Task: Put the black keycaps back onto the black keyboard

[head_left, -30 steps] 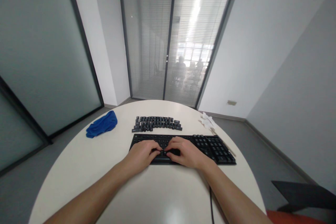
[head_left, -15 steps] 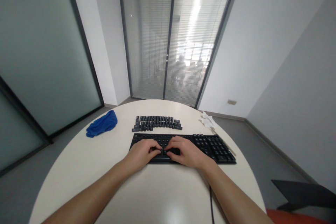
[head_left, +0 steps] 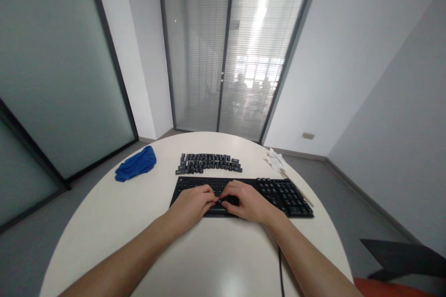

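A black keyboard lies across the table in front of me, its left and middle area largely stripped of caps while the right-hand blocks still carry theirs. My left hand rests over its middle, thumb and fingers pinched together at a small dark keycap. From the other side my right hand curls over the keyboard, thumb and index finger closing on the same keycap. The fingertips of both hands nearly meet there and partly hide it. Behind the keyboard, loose keycaps lie in several rows.
A crumpled blue cloth lies at the left of the round white table. At the right are a white crumpled cloth or tissue and a thin stick. A black cable runs toward me. A chair stands at lower right.
My left hand has shifted slightly right, and its thumb and fingers have drawn together, closer to the right fingertips. My right hand stays nearly in place.
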A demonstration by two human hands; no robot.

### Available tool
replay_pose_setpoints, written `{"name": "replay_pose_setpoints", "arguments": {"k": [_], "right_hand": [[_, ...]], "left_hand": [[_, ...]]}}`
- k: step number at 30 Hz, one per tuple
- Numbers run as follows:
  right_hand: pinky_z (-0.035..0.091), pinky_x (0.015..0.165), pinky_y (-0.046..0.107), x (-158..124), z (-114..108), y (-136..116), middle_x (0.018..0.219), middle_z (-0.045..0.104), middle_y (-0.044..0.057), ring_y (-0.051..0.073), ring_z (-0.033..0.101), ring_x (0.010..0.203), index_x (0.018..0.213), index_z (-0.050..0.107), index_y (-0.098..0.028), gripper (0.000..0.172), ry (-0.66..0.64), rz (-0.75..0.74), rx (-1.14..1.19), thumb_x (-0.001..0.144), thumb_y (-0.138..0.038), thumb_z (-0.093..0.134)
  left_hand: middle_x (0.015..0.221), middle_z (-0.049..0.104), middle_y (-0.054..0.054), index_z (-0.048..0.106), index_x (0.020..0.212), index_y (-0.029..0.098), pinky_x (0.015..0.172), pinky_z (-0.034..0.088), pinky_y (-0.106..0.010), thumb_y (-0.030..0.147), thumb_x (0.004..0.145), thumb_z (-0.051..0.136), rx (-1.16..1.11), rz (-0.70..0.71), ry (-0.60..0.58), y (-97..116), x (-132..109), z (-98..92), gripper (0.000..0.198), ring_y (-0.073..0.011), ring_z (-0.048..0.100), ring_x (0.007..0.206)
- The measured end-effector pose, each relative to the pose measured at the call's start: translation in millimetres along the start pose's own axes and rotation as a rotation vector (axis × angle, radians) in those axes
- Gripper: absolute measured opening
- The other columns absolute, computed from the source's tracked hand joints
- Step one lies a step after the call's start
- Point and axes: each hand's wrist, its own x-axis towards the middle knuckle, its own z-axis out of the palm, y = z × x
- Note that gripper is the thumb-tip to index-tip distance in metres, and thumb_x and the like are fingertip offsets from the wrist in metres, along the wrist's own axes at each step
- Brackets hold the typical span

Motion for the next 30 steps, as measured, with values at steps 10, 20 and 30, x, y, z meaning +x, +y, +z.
{"name": "replay_pose_setpoints", "arguments": {"k": [10,20,30], "right_hand": [[0.049,0.089,0.032,2.0,-4.0,-9.6,0.107,0.068,0.005,0.022,0.061,0.102,0.115,0.066,-0.025,0.039,-0.053,-0.026,0.015,0.077,-0.030,0.076],[0.050,0.088,0.031,1.2,-0.5,-9.0,0.107,0.066,0.004,0.021,0.061,0.100,0.114,0.069,-0.027,0.045,-0.090,-0.006,-0.032,0.071,-0.030,0.081],[0.050,0.086,0.029,2.9,0.1,-12.3,0.104,0.065,0.004,0.021,0.062,0.096,0.107,0.071,-0.026,0.037,-0.095,0.013,-0.038,0.072,-0.029,0.080]], "left_hand": [[0.102,0.073,0.000,0.063,0.115,0.026,0.077,0.049,-0.029,0.024,0.088,0.062,-0.234,-0.152,0.019,-12.5,0.2,3.2,0.027,-0.0189,0.068,0.086],[0.111,0.067,-0.003,0.066,0.112,0.025,0.089,0.046,-0.032,0.029,0.081,0.072,-0.099,0.095,-0.062,-19.4,-10.0,-13.1,0.032,-0.0238,0.059,0.106],[0.121,0.064,-0.004,0.069,0.113,0.026,0.092,0.046,-0.035,0.026,0.082,0.070,0.056,0.132,-0.086,-9.2,-13.3,-20.7,0.031,-0.0264,0.058,0.108]]}}
